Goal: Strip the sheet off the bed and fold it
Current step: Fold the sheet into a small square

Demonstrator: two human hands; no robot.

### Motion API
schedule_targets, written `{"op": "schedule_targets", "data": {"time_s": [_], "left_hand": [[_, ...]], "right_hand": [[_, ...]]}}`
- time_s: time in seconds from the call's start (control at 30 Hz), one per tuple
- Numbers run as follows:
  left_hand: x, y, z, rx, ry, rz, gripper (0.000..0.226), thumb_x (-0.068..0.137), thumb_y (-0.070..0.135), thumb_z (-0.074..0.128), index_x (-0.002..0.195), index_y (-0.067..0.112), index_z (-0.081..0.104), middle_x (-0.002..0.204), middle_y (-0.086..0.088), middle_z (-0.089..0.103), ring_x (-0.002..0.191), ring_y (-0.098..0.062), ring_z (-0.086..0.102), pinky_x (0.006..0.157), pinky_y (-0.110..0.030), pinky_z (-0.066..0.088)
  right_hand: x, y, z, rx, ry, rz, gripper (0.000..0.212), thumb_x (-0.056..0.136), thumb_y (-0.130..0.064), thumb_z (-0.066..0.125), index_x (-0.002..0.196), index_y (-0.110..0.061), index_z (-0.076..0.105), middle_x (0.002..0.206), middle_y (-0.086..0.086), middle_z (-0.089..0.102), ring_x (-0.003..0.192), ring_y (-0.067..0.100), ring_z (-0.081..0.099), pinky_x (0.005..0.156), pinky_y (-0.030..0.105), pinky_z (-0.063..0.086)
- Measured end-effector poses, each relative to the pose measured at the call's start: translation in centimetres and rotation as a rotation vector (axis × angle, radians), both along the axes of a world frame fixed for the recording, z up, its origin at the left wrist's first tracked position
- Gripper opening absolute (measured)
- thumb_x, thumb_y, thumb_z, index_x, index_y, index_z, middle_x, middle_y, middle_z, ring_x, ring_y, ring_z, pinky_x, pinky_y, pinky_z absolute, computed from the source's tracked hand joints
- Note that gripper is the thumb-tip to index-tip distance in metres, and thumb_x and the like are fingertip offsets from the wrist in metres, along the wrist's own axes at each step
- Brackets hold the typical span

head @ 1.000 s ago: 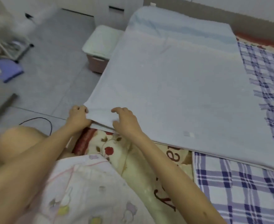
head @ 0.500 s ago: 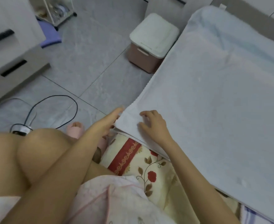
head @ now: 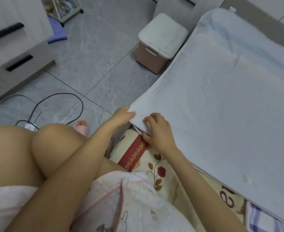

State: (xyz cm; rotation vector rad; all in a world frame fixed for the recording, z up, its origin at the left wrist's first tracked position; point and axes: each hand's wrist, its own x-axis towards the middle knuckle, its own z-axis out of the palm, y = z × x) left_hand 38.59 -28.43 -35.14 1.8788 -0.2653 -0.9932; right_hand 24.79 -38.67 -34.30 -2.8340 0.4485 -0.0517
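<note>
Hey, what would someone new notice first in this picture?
The big pale blue sheet spread across the right, with the left hand pinching its near corner and the right hand gripping the edge beside it. Next, the white-lidded pink bin on the floor alongside.

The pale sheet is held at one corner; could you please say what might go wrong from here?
Both the left hand and right hand hold one corner of the sheet, so pulling may bunch it unevenly. Its edge lies at the bedside and could slide onto the floor. The floral cover underneath might get pinched too.
</note>
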Motion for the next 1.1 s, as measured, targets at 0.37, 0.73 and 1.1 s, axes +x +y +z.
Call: {"op": "schedule_targets", "data": {"time_s": [0.37, 0.73, 1.1], "left_hand": [[0.1, -0.1, 1.2, -0.025, -0.342, 0.202, 0.029, 0.098, 0.028, 0.043, 0.096, 0.004, 0.059, 0.095, -0.010, 0.059, 0.088, -0.025, 0.054, 0.076, -0.033, 0.042], [-0.5, 0.8, -0.7, -0.061, -0.195, 0.222, 0.024, 0.085, 0.004, 0.060, 0.076, 0.017, 0.042, 0.091, -0.008, 0.047, 0.085, -0.018, 0.046, 0.075, -0.033, 0.045], [-8.8, -3.0, 4.0, 0.709, -0.676, -0.256, 0.070, 0.083, 0.015, 0.061, 0.141, 0.009, 0.023, 0.146, -0.019, 0.020, 0.132, -0.033, 0.024, 0.106, -0.045, 0.028]], "right_hand": [[-2.1, -0.2, 1.5, -0.126, -0.177, -0.140, 0.040, 0.064, 0.016, 0.053, 0.096, -0.008, 0.059, 0.082, 0.004, 0.062, 0.068, 0.025, 0.053, 0.054, 0.031, 0.036], [-10.9, -4.2, -1.3, -0.137, -0.091, -0.423, 0.048, 0.061, 0.020, 0.054, 0.101, -0.007, 0.060, 0.097, 0.010, 0.057, 0.075, 0.026, 0.051, 0.065, 0.030, 0.032], [-25.7, -10.2, -1.2, -0.257, -0.204, -0.834, 0.057, 0.059, 0.009, 0.062, 0.113, -0.010, 0.056, 0.110, 0.010, 0.055, 0.099, 0.029, 0.053, 0.093, 0.036, 0.029]]}}
